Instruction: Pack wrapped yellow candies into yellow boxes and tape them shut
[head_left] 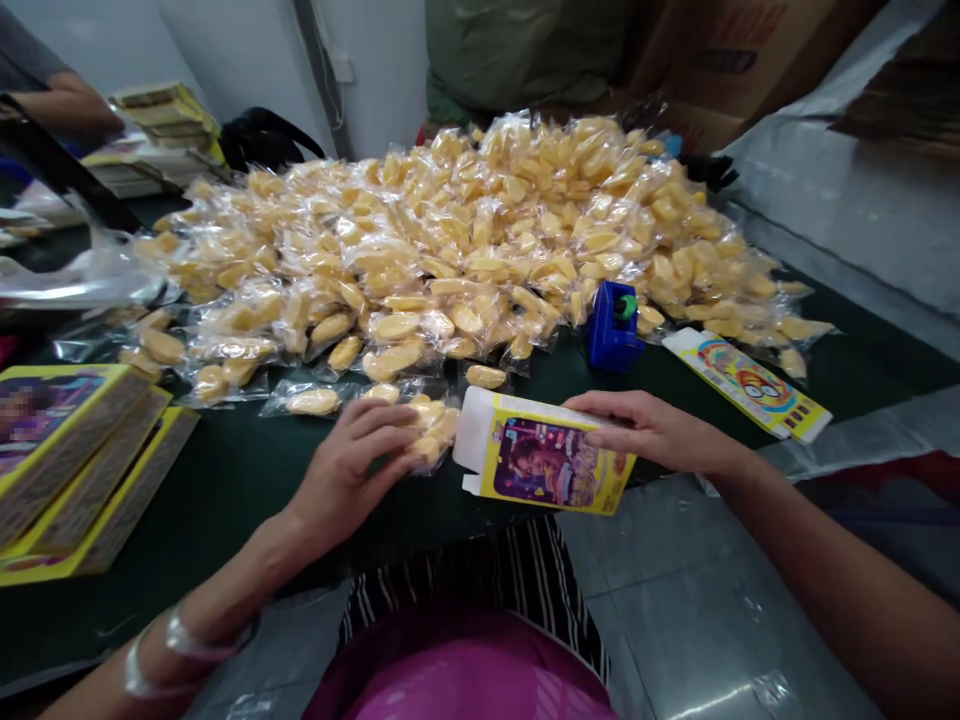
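Head view is showing the left hand (360, 455) closing its thumb and fingers around the near side of a small bunch of clear-wrapped yellow oval pieces (433, 425), just above the dark green table (262, 480). Right hand (634, 430) is pinching the closed end of a printed yellow carton (544, 460), its thumb lying on the front face and its fingers reaching along the far edge. The carton is tilting toward the left hand, its white end flaps (474, 430) standing open beside the bunch; whether flap and wrapper are touching, I cannot tell. Beyond both hands, a wide heap of the same wrapped pieces (450, 240) is covering the middle of the table. A blue tape dispenser (613, 335) is standing at the heap's near edge, and another yellow carton (750, 385) is lying to its right. At the left, several printed yellow boxes (82, 460) are leaning in an overlapping row. Farther back on that side, a co-worker's arm (71, 105) is showing.
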